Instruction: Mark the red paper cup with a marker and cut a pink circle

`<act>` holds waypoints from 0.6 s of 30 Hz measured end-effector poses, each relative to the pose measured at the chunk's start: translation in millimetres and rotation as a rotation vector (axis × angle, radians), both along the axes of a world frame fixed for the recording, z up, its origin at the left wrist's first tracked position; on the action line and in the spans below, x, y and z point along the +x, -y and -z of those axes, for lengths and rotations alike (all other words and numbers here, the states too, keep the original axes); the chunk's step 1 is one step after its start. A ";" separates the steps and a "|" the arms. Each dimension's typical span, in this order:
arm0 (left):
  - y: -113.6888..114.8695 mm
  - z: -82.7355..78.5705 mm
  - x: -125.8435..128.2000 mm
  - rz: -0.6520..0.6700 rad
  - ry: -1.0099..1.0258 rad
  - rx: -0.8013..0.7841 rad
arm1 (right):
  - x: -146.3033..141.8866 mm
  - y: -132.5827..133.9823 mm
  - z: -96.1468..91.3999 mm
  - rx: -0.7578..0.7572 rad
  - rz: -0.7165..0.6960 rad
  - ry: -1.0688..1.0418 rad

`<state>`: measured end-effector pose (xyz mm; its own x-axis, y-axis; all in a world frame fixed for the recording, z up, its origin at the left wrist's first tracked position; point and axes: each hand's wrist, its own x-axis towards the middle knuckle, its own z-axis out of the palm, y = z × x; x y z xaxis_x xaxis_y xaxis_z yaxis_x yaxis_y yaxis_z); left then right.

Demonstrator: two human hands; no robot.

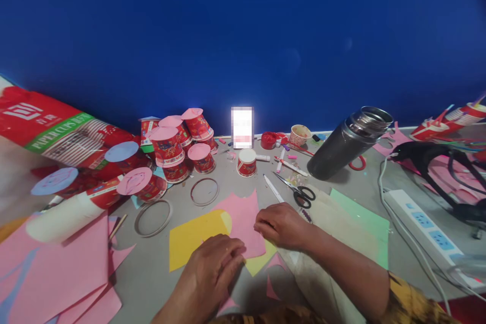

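Pink paper (243, 212) with a scalloped far edge lies in front of me, overlapping a yellow sheet (186, 243). At its near left side is my left hand (212, 271), with fingers curled and thumb pressed against them. My right hand (283, 225) is closed over the paper's right side, its fingertips bent down. Whatever is pinched in either hand is hidden. Beyond them stands a red-and-white paper cup (247, 166), upside down. Black-handled scissors (301, 195) and a white marker (273, 187) lie past my right hand.
Inverted cups topped with pink discs (165, 147) are stacked at left, beside a paper cup pack (64, 131). Tape rings (153, 218) lie nearer. Right are a dark flask (341, 147), green paper (368, 217), and a power strip (425, 228) with cables. A blue wall (243, 35) backs the table.
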<state>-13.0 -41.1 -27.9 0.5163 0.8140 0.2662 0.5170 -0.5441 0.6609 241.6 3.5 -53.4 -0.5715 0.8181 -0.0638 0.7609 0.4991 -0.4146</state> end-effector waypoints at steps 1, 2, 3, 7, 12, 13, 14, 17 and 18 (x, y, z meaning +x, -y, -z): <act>-0.4 0.2 0.8 0.007 -0.002 0.005 | 0.4 -0.1 0.6 0.009 -0.004 0.000; -0.7 0.6 1.1 0.013 -0.003 0.009 | 0.7 -0.2 1.0 0.018 -0.007 0.000; -1.1 1.4 0.9 0.016 -0.003 0.010 | 1.0 -0.3 1.4 0.025 -0.009 -0.001; -2.9 6.4 -1.7 0.019 0.011 0.024 | 1.8 -1.2 1.7 0.029 -0.007 0.001; -2.6 11.0 2.2 0.039 0.042 0.125 | 2.3 -1.0 2.3 0.023 -0.017 -0.005; -2.0 11.1 3.6 0.047 0.032 0.114 | 2.4 -0.8 2.7 0.026 -0.018 -0.006; -1.4 11.0 4.5 0.054 0.023 0.101 | 2.6 -0.7 3.0 0.031 -0.015 -0.007; -1.1 9.7 2.8 0.054 0.031 0.101 | 2.7 -0.8 2.9 0.035 -0.009 0.002; -1.5 8.9 0.6 0.046 0.042 0.106 | 2.6 -1.0 2.4 0.028 -0.006 0.007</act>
<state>-12.5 -39.6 -36.7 0.5389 0.7560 0.3716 0.4633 -0.6344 0.6187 244.1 4.5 -55.8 -0.5758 0.8164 -0.0450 0.7608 0.5148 -0.3951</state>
